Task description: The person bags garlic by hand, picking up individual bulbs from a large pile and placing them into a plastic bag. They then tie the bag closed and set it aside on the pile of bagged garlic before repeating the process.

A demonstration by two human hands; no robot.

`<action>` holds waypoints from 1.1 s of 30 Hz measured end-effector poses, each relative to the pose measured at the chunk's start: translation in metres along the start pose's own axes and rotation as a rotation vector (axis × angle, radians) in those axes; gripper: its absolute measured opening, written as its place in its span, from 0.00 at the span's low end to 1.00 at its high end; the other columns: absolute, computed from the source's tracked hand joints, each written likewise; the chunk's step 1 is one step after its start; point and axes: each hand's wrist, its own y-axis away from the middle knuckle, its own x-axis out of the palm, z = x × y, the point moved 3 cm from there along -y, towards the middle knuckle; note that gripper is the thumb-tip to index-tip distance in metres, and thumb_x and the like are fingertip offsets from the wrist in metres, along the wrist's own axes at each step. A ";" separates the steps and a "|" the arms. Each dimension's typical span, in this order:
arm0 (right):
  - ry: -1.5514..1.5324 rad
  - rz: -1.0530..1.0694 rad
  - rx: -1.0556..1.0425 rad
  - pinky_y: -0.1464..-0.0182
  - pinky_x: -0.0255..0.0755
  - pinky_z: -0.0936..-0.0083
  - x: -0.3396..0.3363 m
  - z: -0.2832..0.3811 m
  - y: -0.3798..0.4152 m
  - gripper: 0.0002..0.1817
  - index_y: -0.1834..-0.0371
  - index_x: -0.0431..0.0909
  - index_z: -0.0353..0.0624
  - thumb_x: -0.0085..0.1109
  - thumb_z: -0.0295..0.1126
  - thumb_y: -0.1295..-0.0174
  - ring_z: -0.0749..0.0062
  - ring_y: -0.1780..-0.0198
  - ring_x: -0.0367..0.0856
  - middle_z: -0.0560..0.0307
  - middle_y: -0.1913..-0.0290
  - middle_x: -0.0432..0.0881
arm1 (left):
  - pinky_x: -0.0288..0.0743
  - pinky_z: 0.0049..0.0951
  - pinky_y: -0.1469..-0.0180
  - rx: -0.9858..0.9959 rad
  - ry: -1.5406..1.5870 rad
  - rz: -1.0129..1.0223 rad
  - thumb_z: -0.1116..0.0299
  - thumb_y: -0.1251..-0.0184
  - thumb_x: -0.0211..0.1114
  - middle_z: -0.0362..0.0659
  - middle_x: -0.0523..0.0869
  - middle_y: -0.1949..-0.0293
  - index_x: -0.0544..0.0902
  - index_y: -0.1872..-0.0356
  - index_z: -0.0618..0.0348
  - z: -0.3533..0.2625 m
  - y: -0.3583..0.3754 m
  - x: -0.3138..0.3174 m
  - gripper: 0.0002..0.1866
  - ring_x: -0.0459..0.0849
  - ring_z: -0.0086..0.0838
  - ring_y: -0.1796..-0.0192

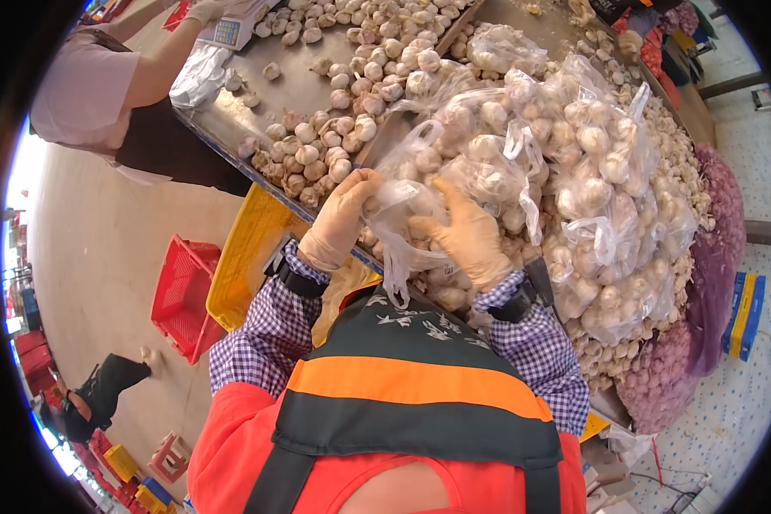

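My left hand, in a pale glove, pinches the edge of a clear plastic bag at the table's near edge. Across from it, my right hand, gloved too, lies on the same bag with its thumb and fingers spread. Garlic bulbs show through the film between the hands, and a loose handle hangs below. Many tied bags of garlic are heaped right of my right hand. Loose garlic bulbs lie on the metal table beyond my left hand.
A yellow crate and a red crate stand left of the table. A co-worker is beside a scale at the upper left. Purple net sacks of garlic lean at the right. Another person's hand shows at the top right.
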 end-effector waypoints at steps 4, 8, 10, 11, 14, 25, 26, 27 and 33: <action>0.277 0.015 -0.208 0.55 0.76 0.64 0.011 0.011 -0.013 0.19 0.50 0.78 0.42 0.62 0.41 0.38 0.54 0.56 0.83 0.48 0.56 0.84 | 0.67 0.20 0.60 -0.061 -0.359 -0.054 0.66 0.31 0.63 0.32 0.76 0.67 0.77 0.57 0.59 -0.024 0.013 0.030 0.09 0.73 0.18 0.65; 0.275 0.036 -0.224 0.60 0.76 0.60 0.007 0.010 -0.012 0.11 0.54 0.79 0.44 0.59 0.34 0.38 0.52 0.61 0.83 0.50 0.64 0.84 | 0.74 0.25 0.60 0.085 -1.064 -0.073 0.69 0.35 0.68 0.37 0.81 0.69 0.78 0.59 0.59 -0.018 0.011 0.019 0.09 0.79 0.21 0.65; 0.324 0.009 -0.202 0.62 0.76 0.59 0.006 -0.002 -0.004 0.09 0.57 0.79 0.45 0.58 0.34 0.38 0.51 0.64 0.83 0.50 0.66 0.83 | 0.75 0.26 0.60 0.188 -1.112 -0.155 0.68 0.35 0.68 0.40 0.82 0.70 0.78 0.59 0.59 -0.009 0.009 0.006 0.09 0.80 0.22 0.65; 0.374 -0.024 -0.179 0.65 0.76 0.58 0.004 -0.011 0.000 0.07 0.60 0.79 0.45 0.58 0.34 0.37 0.50 0.66 0.83 0.50 0.68 0.83 | 0.76 0.27 0.61 0.295 -1.160 -0.233 0.68 0.35 0.68 0.42 0.82 0.70 0.79 0.59 0.59 -0.008 0.008 0.000 0.10 0.80 0.23 0.66; 0.440 -0.052 0.057 0.65 0.75 0.56 -0.015 -0.051 0.016 0.06 0.66 0.78 0.46 0.57 0.36 0.37 0.49 0.67 0.83 0.48 0.68 0.83 | 0.78 0.33 0.63 0.401 -1.113 -0.447 0.67 0.35 0.67 0.48 0.84 0.73 0.78 0.62 0.60 -0.011 0.012 -0.019 0.09 0.86 0.39 0.68; 0.519 -0.256 -0.266 0.61 0.78 0.62 -0.034 0.001 0.040 0.20 0.45 0.76 0.44 0.65 0.30 0.42 0.56 0.60 0.82 0.53 0.56 0.82 | 0.72 0.20 0.73 0.113 -0.531 -0.499 0.65 0.31 0.65 0.35 0.80 0.73 0.78 0.62 0.61 0.018 0.040 -0.037 0.10 0.77 0.15 0.72; 0.433 -0.250 -0.399 0.61 0.79 0.64 -0.029 0.020 0.034 0.22 0.43 0.75 0.43 0.64 0.29 0.42 0.56 0.62 0.82 0.53 0.56 0.82 | 0.72 0.20 0.73 0.109 -0.529 -0.501 0.65 0.31 0.65 0.35 0.80 0.73 0.78 0.62 0.61 0.021 0.040 -0.039 0.10 0.77 0.15 0.72; 0.299 -0.193 -0.537 0.63 0.79 0.66 -0.014 0.033 0.026 0.20 0.44 0.75 0.44 0.63 0.29 0.41 0.58 0.64 0.82 0.53 0.58 0.82 | 0.72 0.19 0.73 0.151 -0.523 -0.486 0.65 0.31 0.65 0.34 0.80 0.73 0.78 0.62 0.61 0.023 0.039 -0.039 0.10 0.77 0.15 0.73; 0.807 0.218 -0.567 0.71 0.78 0.71 0.104 0.049 0.001 0.09 0.58 0.76 0.44 0.56 0.29 0.43 0.64 0.69 0.83 0.57 0.65 0.78 | 0.72 0.18 0.72 0.135 -0.433 -0.477 0.64 0.31 0.65 0.34 0.81 0.70 0.78 0.61 0.60 0.024 0.042 -0.031 0.10 0.76 0.14 0.73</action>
